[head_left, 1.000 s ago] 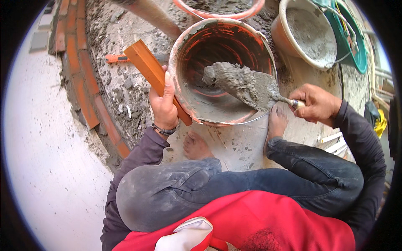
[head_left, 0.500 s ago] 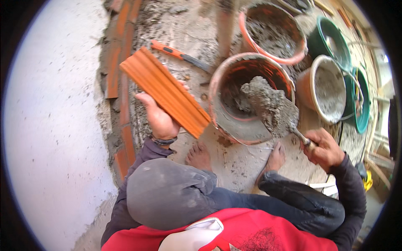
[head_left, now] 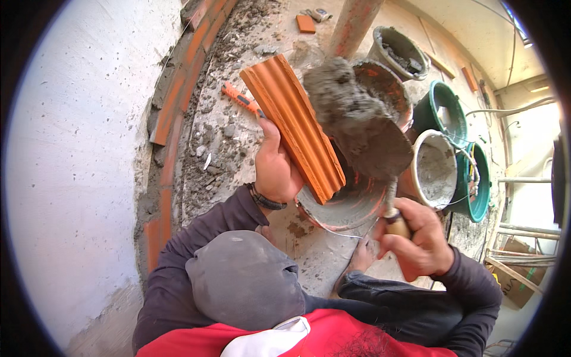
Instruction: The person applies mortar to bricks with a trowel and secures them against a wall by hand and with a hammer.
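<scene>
My left hand (head_left: 278, 160) is closed around a grooved orange clay brick (head_left: 294, 128), held tilted in the air with the thumb along its near edge. In my right hand (head_left: 416, 238) is the wooden handle of a trowel (head_left: 380, 149). A thick heap of wet grey mortar (head_left: 345, 89) sits on the trowel blade, beside the brick and apparently close to it; whether they touch I cannot tell. Beneath both is a mortar-stained orange bucket (head_left: 357, 214), partly hidden by the trowel and brick.
An orange-handled tool (head_left: 241, 99) lies on the mortar-strewn floor left of the brick. A course of orange bricks (head_left: 169, 140) runs along the white wall (head_left: 83, 149). To the right stand a white-rimmed mortar bucket (head_left: 437, 166) and green buckets (head_left: 440, 113). A post (head_left: 357, 24) rises behind.
The loaded trowel has risen from the bucket and swung left toward the brick. My left hand has shifted right with the brick, and the view has turned.
</scene>
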A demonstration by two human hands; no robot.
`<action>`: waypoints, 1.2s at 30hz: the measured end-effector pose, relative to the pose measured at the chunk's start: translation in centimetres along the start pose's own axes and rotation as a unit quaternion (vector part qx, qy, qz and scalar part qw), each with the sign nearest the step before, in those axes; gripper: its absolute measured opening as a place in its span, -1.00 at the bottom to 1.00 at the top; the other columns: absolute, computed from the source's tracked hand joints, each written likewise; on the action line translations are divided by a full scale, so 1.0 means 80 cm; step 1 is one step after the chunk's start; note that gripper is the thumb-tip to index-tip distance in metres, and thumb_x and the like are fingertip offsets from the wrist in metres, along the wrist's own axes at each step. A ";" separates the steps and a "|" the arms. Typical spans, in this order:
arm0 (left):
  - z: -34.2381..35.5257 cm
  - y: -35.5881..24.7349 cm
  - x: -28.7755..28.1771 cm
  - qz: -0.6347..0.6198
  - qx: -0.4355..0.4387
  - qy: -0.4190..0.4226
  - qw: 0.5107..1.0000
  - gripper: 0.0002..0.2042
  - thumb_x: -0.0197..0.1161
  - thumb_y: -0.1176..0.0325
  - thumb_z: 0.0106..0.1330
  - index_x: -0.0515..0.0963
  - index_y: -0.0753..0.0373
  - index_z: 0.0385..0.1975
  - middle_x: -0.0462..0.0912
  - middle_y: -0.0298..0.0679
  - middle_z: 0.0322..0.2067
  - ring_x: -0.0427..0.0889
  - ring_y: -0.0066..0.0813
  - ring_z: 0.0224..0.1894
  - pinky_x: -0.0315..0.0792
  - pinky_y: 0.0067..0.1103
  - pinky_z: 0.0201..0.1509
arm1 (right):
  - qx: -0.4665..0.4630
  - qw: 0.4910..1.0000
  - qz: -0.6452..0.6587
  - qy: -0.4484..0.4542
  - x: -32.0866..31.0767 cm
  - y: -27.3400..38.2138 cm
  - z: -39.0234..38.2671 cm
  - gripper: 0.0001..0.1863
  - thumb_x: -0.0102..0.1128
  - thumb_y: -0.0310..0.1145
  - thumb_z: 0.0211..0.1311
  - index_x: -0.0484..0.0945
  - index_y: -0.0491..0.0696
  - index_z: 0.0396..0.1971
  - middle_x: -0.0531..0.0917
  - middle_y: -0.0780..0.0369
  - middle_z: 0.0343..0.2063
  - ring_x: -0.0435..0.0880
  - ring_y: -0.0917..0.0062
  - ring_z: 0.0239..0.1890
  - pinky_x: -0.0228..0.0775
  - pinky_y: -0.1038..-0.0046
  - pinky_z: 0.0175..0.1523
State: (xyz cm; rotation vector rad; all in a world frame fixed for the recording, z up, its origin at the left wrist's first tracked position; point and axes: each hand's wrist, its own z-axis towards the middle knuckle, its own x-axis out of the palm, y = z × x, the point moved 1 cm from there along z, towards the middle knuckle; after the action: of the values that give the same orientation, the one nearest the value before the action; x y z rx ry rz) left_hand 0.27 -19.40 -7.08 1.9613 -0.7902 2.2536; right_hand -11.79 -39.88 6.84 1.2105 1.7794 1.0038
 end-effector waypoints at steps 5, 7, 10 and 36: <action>0.004 0.024 0.004 -0.019 -0.011 0.005 1.000 -0.32 -0.29 -0.29 0.46 0.31 0.18 0.26 0.52 -0.14 0.10 0.52 -0.12 0.15 0.38 -0.12 0.28 | -0.075 0.973 -0.213 -0.058 0.041 0.003 0.024 -0.62 0.31 -0.51 0.12 0.44 -0.23 -0.06 0.54 0.06 -0.40 0.60 0.28 -0.38 0.44 0.36 -0.21; 0.003 0.026 0.008 -0.015 0.002 -0.015 1.000 -0.33 -0.30 -0.28 0.47 0.32 0.18 0.25 0.52 -0.14 0.11 0.52 -0.12 0.15 0.37 -0.12 0.28 | -0.062 0.978 -0.191 -0.063 0.054 0.013 0.025 -0.60 0.23 -0.55 0.11 0.41 -0.25 -0.03 0.54 0.02 -0.35 0.57 0.24 -0.35 0.43 0.34 -0.16; 0.003 0.030 0.019 -0.054 0.004 -0.045 0.998 -0.34 -0.31 -0.27 0.48 0.32 0.18 0.24 0.53 -0.12 0.10 0.54 -0.12 0.13 0.39 -0.14 0.27 | -0.123 0.966 -0.222 -0.054 0.058 0.002 0.026 -0.60 0.05 -0.63 0.18 0.33 -0.19 0.04 0.49 0.28 -0.32 0.47 0.66 -0.42 0.42 0.57 -0.33; -0.005 0.008 0.007 -0.070 -0.026 -0.038 0.996 -0.35 -0.40 -0.22 0.52 0.34 0.20 0.23 0.56 -0.16 0.06 0.58 -0.26 0.09 0.46 -0.28 0.22 | -0.061 0.980 -0.191 -0.007 0.079 0.013 0.024 -0.60 0.07 -0.65 0.15 0.27 -0.19 0.01 0.49 0.22 -0.36 0.53 0.57 -0.50 0.42 0.51 -0.41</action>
State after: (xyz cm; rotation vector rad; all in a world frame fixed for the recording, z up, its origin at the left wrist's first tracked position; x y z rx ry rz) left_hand -0.47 -19.96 -6.78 2.0210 -0.6883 2.0707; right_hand -11.44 -33.27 6.05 0.7592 1.8194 0.8606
